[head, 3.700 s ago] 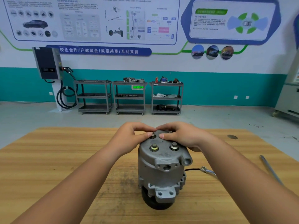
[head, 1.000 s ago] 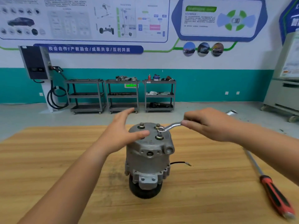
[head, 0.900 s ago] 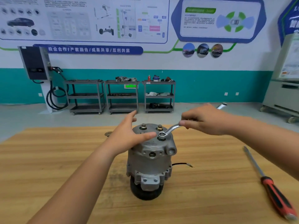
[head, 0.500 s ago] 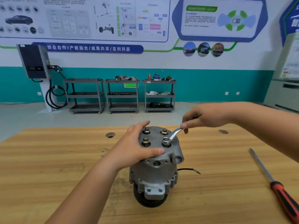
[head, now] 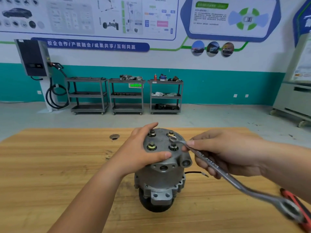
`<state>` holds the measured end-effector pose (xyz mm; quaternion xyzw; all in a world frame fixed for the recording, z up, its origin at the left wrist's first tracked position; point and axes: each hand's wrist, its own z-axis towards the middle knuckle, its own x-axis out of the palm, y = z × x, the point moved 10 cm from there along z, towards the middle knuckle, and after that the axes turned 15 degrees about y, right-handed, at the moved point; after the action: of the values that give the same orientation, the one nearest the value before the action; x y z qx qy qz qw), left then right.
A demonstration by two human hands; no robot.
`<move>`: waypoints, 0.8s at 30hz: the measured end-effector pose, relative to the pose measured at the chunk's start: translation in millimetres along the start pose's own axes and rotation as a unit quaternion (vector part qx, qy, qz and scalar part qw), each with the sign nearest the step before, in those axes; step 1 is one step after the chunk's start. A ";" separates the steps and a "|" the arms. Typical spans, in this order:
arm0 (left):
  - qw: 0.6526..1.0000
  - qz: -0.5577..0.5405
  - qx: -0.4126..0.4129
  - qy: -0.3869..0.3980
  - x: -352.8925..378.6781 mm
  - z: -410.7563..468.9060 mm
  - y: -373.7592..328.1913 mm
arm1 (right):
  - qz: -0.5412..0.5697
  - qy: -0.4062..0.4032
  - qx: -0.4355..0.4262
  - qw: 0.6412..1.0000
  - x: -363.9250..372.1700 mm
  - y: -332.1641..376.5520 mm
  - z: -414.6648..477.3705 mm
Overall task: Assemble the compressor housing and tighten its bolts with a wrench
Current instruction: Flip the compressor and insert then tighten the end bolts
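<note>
Two bare hands work at the compressor housing [head: 161, 167], which stands upright in the middle of the wooden worktop [head: 50, 165]. The left hand [head: 143, 148] is spread wide, palm against the housing's left side, thumb laid across the front edge of the flat top, fingers reaching to the far rim. The right hand [head: 223, 152] is closed around a long steel wrench [head: 218, 170]; its ring end sits over one of the four bolts [head: 173, 140] on top, and the stamped shaft runs down toward the near right. The housing is dull grey cast metal, rounded, with lugs and bored ports, on a black base. A thin black wire [head: 196, 172] trails from its right side. A red-and-black handle [head: 296, 207] lies at the right edge.
</note>
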<state>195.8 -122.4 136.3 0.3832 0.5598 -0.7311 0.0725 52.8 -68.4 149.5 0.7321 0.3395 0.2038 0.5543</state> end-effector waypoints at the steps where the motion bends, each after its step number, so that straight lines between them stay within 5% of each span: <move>1: 1.000 0.004 -0.006 0.001 -0.5 -1.3 -0.9 | 0.012 -0.012 -0.026 1.000 -0.3 4.0 -3.4; 3: 0.998 0.024 0.016 -0.055 -8.3 -10.7 -11.3 | 0.044 -0.043 -0.086 0.994 -4.2 15.5 -12.5; 6: 0.961 -0.013 0.190 -0.203 -21.5 -46.1 -55.4 | 0.093 -0.093 -0.182 0.975 -15.5 34.0 -26.2; 8: 0.952 -0.150 0.244 -0.106 -3.3 -49.4 -69.9 | 0.112 -0.135 -0.235 0.956 -24.6 42.7 -33.3; 11: 0.928 -0.302 0.174 0.132 47.6 -44.1 -79.9 | 0.101 -0.194 -0.318 0.922 -40.3 51.3 -46.2; 14: 0.911 -0.355 0.150 0.146 56.1 -42.8 -84.3 | 0.075 -0.203 -0.397 0.892 -43.5 57.5 -66.5; 16: 0.911 -0.361 0.153 0.128 52.4 -41.9 -82.6 | 0.067 -0.122 -0.430 0.892 -35.2 60.4 -77.4; 18: 0.941 -0.272 0.183 0.087 37.2 -47.6 -87.0 | 0.121 0.036 -0.394 0.910 -15.5 56.4 -80.2; 20: 0.965 -0.089 0.245 0.009 14.2 -60.4 -99.3 | 0.139 0.009 -0.298 0.944 -20.7 33.7 -91.5; 24: 0.889 0.258 0.379 -0.008 30.3 -79.9 -136.8 | 0.040 0.201 -0.042 0.978 22.0 -24.4 -60.6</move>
<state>139.7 6.8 214.9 0.5070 0.1210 -0.8460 0.1121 20.3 -7.9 142.9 0.6648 0.4058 0.3828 0.4969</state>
